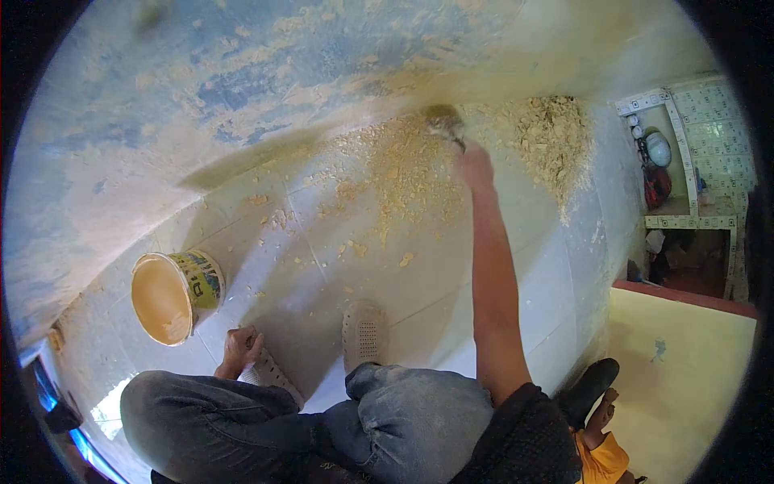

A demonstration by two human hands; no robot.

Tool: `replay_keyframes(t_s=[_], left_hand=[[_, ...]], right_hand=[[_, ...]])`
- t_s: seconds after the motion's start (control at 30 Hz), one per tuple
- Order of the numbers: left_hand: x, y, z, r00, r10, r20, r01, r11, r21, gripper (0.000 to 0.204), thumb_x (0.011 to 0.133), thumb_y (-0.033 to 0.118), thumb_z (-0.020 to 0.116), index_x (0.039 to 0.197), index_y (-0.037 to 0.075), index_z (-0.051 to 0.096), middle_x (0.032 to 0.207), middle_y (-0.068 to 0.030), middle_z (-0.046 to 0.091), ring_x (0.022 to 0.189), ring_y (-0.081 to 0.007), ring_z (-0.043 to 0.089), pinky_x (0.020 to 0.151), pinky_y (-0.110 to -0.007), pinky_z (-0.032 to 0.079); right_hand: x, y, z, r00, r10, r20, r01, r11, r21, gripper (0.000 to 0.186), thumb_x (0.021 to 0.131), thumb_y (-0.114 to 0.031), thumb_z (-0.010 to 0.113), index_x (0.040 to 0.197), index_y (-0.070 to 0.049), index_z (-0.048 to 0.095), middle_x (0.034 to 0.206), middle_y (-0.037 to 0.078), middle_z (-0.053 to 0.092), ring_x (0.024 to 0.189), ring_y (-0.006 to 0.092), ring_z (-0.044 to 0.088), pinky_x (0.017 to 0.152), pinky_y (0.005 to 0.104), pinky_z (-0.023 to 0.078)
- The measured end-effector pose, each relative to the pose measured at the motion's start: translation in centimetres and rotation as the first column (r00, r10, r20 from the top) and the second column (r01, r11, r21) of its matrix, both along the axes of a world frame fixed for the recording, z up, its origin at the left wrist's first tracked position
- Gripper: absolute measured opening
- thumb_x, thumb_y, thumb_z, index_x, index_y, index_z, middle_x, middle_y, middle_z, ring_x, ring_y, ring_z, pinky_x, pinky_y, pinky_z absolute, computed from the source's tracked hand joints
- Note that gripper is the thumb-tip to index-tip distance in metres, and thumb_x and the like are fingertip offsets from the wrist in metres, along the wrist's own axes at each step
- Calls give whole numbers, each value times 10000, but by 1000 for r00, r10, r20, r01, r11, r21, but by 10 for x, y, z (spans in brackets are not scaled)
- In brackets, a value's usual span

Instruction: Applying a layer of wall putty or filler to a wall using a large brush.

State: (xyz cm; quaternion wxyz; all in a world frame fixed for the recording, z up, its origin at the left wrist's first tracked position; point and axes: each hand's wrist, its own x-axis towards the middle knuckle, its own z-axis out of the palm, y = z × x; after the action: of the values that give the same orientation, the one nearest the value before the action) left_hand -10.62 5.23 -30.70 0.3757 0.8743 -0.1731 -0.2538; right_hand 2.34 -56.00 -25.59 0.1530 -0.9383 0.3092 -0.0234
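My right hand [473,164] grips a short-handled tool, apparently a brush [445,123], blurred where it meets the foot of the patchy blue and beige wall [266,56]. Around it, pale flakes and dust [395,177] lie on the tiled floor [516,266], with a denser pile [556,141] to its right. My left hand [242,348] is low beside my left sandal [274,375], fingers curled; whether anything is in them is hidden. A round bucket [161,294] with beige contents stands left of that hand. My right sandal [363,331] rests flat on the floor.
A tiled niche [655,216] at the right holds a pale rounded object [657,149] and a red item [657,185]. Below it is a low cream partition [685,339] with red edging. At lower right, another person in orange [601,456] shows partly, a hand [601,415] visible.
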Motion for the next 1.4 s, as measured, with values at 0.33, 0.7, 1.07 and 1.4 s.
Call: replay_keyframes(t_s=[0.33,0.7,1.07,1.4], left_hand=[[1,-6,-1,999,31,-12,-31,999,-15,262,786,140,649,624,18,482,501,-117,434,446,-257,436,475,-378,360],[0,-7,-4,999,33,-9,-34,999,-33,280,784,154,657,608,18,487,498,-117,443,445,-241,444,474,-377,359],[1,3,-8,997,75,6,-75,997,-12,246,806,149,641,644,19,509,508,-117,449,441,-233,443,470,-378,354],[-3,4,-27,997,-5,83,-2,997,82,270,765,169,676,622,36,490,508,-126,448,455,-291,462,474,-385,374]], right_hand=[[19,-40,191,793,186,580,34,937,-347,422,951,-374,538,1045,16,669,827,156,671,719,256,626,695,369,488],[53,-57,100,751,305,586,-66,917,-393,322,995,-224,395,1142,2,572,1021,232,642,936,445,586,813,472,473],[21,-24,83,964,12,265,16,995,-103,377,959,-355,496,1144,-45,606,937,273,637,915,439,613,790,493,472],[44,-78,241,685,256,682,175,851,-495,292,941,-182,492,1168,-15,571,1044,200,635,1003,354,600,866,430,471]])
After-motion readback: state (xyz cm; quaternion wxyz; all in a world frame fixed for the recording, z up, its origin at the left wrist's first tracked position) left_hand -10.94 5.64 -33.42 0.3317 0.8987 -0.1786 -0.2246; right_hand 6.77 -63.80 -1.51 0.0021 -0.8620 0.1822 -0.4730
